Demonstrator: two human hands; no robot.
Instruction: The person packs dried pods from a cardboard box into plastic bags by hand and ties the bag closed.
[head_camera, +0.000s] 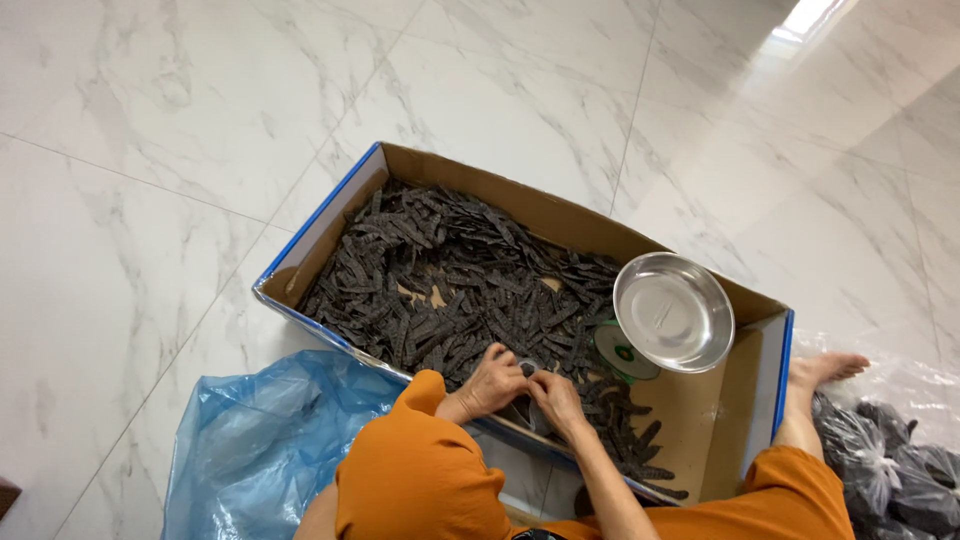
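Observation:
A shallow cardboard box (330, 215) with blue outer sides lies on the floor, filled with several dark, flat, ridged strips (440, 270). My left hand (492, 382) and my right hand (556, 398) meet over the near edge of the box, pinching a small pale piece (528, 366) between their fingertips. What exactly the piece is cannot be told. A round steel bowl (672, 310) rests on the box's right part, over a white and green disc (625, 355).
White marble floor tiles (150, 200) surround the box. A crumpled blue plastic bag (260, 440) lies at the lower left. Clear bags of dark strips (890, 460) sit at the lower right, beside a bare foot (825, 368). Orange clothing (420, 480) covers my knees.

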